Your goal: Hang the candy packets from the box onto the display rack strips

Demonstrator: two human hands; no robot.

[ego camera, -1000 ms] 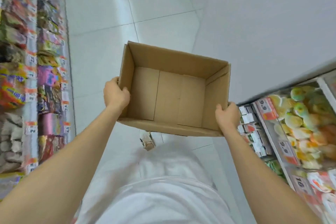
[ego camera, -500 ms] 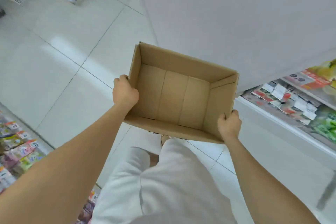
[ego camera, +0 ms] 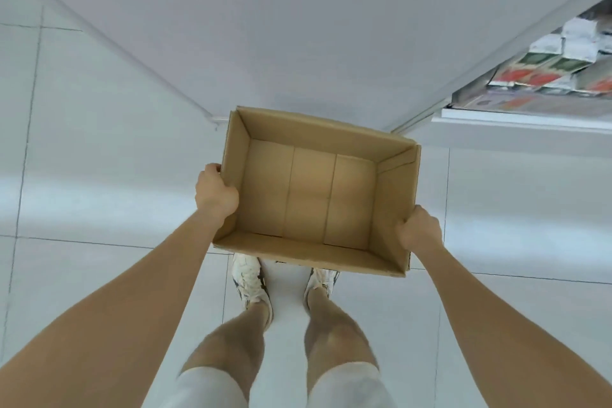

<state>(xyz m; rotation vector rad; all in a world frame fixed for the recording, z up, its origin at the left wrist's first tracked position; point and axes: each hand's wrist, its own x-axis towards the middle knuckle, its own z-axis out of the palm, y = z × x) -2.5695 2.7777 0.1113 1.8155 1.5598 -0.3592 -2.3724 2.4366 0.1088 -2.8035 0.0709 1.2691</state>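
Note:
I hold a brown cardboard box (ego camera: 313, 195) in front of me above the floor, its top open and its inside bare of packets. My left hand (ego camera: 215, 193) grips the box's left wall, fingers curled over the rim. My right hand (ego camera: 419, 230) grips the right wall near the front corner. No candy packets and no display rack strips are in view.
A plain grey end panel (ego camera: 298, 26) of a shelf unit rises just beyond the box. Shelves with packaged goods (ego camera: 563, 69) show at the upper right. White floor tiles (ego camera: 99, 175) spread to the left, and my two feet in white shoes (ego camera: 250, 281) stand under the box.
My view has swung right and down: the snack shelves on the left have left the frame, and the grey panel and my feet fill it. Both hands keep their grip on the box.

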